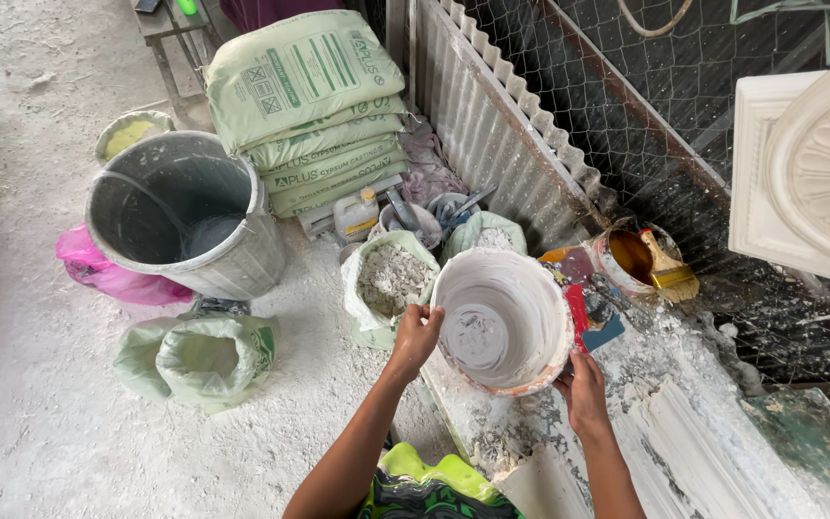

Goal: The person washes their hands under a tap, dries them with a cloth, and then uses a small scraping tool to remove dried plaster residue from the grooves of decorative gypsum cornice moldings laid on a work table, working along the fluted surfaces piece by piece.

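A round plastic bowl (501, 317), coated inside with white plaster, is held tilted over the edge of a plaster-crusted work surface (684, 432). My left hand (417, 332) grips the bowl's left rim. My right hand (583, 389) holds its lower right rim, next to a red-handled tool (576, 315) lying at the bowl's right side. An open sack of white plaster lumps (391, 279) stands on the floor just left of the bowl.
A large grey bucket (184, 211) stands at the left, with stacked pale green powder sacks (314, 106) behind it. An open green bag (208, 356) lies on the dusty floor. A tub with a yellow brush (650, 259) sits by the corrugated wall; a white ornamental casting (809, 163) hangs right.
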